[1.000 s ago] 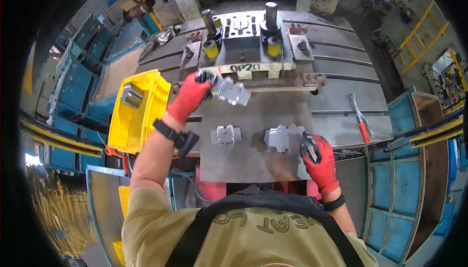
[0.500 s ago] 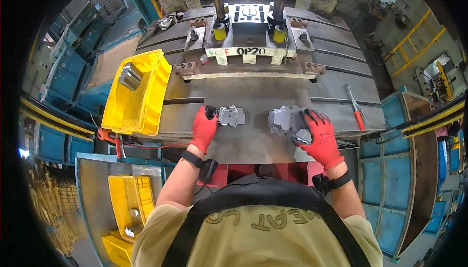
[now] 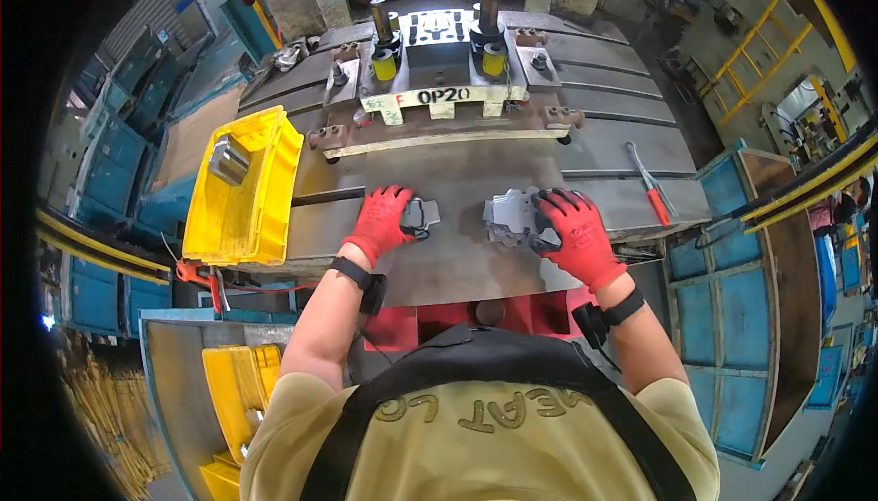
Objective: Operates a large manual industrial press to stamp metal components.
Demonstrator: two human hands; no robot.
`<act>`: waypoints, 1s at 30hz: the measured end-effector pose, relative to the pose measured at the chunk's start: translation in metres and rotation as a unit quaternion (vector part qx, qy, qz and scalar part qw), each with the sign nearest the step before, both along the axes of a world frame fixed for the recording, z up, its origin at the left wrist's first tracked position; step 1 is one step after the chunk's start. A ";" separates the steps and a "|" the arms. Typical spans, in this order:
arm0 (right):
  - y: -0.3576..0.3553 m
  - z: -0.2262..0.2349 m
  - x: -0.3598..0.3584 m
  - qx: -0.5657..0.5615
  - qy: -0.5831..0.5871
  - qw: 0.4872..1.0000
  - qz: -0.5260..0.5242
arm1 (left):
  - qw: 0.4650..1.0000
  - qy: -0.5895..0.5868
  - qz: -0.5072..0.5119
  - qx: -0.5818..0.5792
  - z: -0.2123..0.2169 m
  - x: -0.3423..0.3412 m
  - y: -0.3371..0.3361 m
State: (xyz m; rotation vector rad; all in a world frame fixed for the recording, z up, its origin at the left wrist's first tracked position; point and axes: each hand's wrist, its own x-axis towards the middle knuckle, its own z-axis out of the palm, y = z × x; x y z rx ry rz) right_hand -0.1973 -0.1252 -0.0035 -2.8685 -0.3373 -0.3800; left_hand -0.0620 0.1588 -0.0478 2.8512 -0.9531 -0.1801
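Observation:
My left hand (image 3: 381, 224), in a red glove with dark fingertips, grips the left end of a small stack of grey stamped metal plates (image 3: 430, 213). Its fingers lie along the far side and its thumb at the near side, covering much of the stack. To the right, across a gap of bare steel, sits a larger uneven pile of similar metal plates (image 3: 508, 214). My right hand (image 3: 581, 236), gloved alike, curls its fingers and thumb around that pile's right side. The part inside this grip is mostly hidden.
A yellow bin (image 3: 279, 199) holding a metal block (image 3: 230, 161) stands left on the press bed. Behind the plates rises a die set (image 3: 439, 80) with two posts. Red-handled pliers (image 3: 651, 192) lie at right. A red-handled tool (image 3: 197, 272) hangs at the left front edge.
My left hand has gone from pinching the small stack's edge to reaching over its left end. A tilted plate at my right thumb no longer shows separately. The whole view has shifted slightly.

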 end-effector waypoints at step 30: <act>0.025 0.057 0.317 0.138 -0.265 0.951 0.073 | 0.676 0.111 0.472 -0.556 -0.087 -0.140 0.152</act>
